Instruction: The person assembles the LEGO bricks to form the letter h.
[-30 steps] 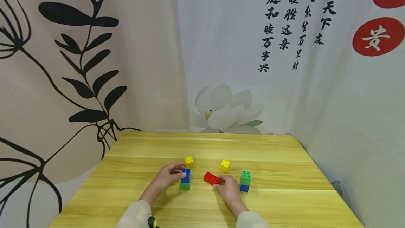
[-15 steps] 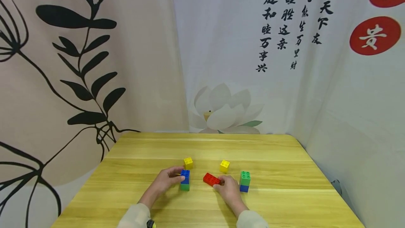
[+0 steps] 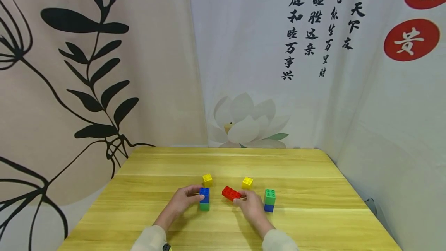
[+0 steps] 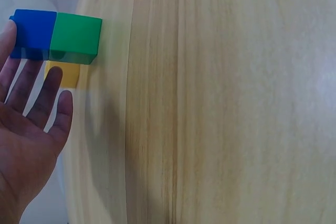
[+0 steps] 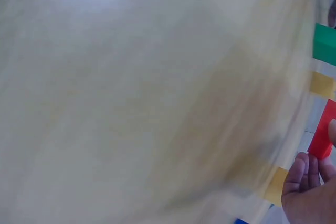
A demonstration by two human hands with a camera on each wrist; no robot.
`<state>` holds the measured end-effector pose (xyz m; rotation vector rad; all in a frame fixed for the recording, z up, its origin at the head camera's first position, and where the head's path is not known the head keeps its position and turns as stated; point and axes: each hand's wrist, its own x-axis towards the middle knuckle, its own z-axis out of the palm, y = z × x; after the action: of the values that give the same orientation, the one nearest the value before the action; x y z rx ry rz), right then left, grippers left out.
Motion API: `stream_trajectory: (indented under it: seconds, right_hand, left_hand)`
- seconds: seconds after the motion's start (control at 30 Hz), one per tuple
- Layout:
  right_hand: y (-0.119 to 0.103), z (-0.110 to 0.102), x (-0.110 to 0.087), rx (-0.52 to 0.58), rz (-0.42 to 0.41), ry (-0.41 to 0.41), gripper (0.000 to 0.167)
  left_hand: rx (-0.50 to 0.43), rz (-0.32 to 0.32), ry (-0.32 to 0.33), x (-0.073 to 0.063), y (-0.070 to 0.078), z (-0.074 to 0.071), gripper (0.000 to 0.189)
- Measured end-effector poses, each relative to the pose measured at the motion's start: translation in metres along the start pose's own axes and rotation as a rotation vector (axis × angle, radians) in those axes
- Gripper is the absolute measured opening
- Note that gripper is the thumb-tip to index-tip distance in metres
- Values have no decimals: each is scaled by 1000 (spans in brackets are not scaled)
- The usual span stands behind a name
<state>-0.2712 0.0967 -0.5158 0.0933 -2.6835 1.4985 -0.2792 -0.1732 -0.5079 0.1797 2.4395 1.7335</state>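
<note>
In the head view my left hand [image 3: 182, 201] pinches the blue toy brick [image 3: 206, 192] that is joined on top of a green brick [image 3: 204, 207]. The left wrist view shows the thumb on one face of the blue brick, with the other fingers spread loosely below. My right hand [image 3: 253, 207] holds a red brick [image 3: 229, 193] by its right end, between thumb and fingers. The red brick is tilted and appears just off the table. In the right wrist view the thumb covers part of the red brick [image 5: 320, 136].
Two yellow bricks, a left one [image 3: 207, 180] and a right one [image 3: 247, 183], sit farther back on the wooden table [image 3: 167, 162]. To the right of my right hand stands a green brick [image 3: 270, 196] on a blue brick [image 3: 268, 208]. A printed curtain hangs behind.
My right hand has raised the red brick slightly and moved it a little to the left. The left hand has barely moved with its blue and green bricks.
</note>
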Motion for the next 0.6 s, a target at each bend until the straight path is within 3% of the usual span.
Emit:
stream_trajectory:
  seconds: [0.6]
  right_hand:
    - [-33, -40, 9, 11, -112, -27, 38]
  left_hand:
    - [45, 63, -16, 5, 7, 19, 50]
